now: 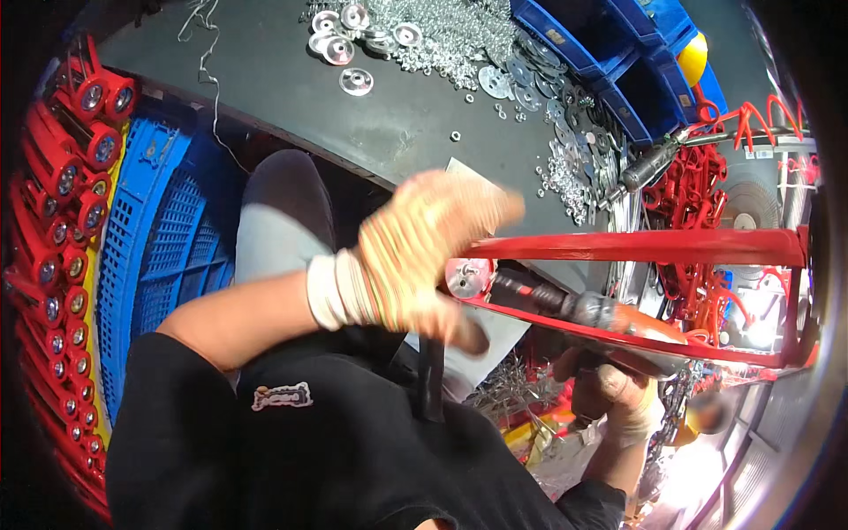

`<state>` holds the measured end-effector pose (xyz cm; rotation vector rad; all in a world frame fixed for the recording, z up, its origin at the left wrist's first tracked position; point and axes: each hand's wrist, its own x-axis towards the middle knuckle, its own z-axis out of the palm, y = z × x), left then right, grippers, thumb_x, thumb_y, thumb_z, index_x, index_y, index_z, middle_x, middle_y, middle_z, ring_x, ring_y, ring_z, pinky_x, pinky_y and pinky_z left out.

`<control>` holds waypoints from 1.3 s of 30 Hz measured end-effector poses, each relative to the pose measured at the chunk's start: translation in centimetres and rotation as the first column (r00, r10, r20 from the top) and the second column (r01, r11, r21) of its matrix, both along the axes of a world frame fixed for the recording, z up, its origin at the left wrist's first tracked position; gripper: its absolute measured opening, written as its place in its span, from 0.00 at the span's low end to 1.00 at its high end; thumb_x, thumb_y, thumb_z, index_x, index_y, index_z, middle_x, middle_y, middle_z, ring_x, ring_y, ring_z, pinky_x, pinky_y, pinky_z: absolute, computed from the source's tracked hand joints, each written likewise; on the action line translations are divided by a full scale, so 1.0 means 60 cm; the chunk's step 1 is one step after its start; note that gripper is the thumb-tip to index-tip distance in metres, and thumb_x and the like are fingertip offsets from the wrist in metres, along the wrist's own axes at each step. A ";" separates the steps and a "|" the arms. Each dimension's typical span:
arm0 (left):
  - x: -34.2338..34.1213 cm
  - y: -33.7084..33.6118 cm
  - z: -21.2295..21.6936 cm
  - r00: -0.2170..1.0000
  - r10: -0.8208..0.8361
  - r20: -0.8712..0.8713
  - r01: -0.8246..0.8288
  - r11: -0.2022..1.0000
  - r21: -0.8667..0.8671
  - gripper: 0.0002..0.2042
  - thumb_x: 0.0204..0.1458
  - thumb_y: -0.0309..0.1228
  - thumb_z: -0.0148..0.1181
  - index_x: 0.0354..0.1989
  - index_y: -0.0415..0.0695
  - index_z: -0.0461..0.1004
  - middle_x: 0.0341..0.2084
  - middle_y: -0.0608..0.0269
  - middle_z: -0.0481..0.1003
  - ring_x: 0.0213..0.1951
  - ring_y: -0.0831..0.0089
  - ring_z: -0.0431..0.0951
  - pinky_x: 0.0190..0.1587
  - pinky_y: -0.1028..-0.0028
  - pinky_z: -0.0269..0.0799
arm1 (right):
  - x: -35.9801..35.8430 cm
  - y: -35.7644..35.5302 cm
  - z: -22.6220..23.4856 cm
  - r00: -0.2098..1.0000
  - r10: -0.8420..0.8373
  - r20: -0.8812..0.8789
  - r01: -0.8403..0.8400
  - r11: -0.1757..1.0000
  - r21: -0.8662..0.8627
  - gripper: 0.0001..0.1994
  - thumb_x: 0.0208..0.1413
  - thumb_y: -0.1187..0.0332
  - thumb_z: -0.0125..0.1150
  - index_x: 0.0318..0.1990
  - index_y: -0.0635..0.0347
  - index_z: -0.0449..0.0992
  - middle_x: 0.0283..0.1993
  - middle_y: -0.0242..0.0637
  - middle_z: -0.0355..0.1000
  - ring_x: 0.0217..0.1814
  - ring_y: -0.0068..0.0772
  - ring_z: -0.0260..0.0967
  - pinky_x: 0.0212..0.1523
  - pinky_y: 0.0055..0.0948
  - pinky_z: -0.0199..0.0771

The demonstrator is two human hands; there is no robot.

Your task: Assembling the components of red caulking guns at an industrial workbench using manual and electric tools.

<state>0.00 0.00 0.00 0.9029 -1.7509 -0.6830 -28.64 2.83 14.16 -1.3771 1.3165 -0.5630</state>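
Note:
A long red metal frame (649, 246) stretches across the right half of the view, with a round metal disc (468, 277) at its near end. My left hand (411, 243), in a pale striped work glove, is beside that end. Motion blurs it, but thumb and fingers show spread apart. Lower right, my gloved right hand (617, 402) is closed around an orange and black power driver (623, 320). The driver's nose lies between the frame's two bars and points at the disc. Part of the right hand's grip is hidden behind the frame. A dark bar (431, 380) hangs below my left hand.
Metal cupped discs (356, 81), nuts and washers lie heaped on the dark table (389, 132). Blue bins (609, 53) stand far right. Red parts with round ends (66, 181) are stacked left, beside a blue crate (168, 247). Another tool (649, 166) hangs on a red coiled hose.

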 end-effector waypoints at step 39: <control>0.121 0.041 0.122 -0.078 -0.511 -0.856 0.368 0.783 -0.501 0.23 0.40 0.26 0.69 0.45 0.52 0.65 0.26 0.77 0.56 0.26 0.79 0.60 0.40 0.71 0.60 | 0.023 0.033 -0.161 0.936 0.338 0.093 -0.348 0.928 0.132 0.23 0.54 0.60 0.64 0.54 0.63 0.70 0.36 0.36 0.74 0.32 0.18 0.69 0.33 0.19 0.71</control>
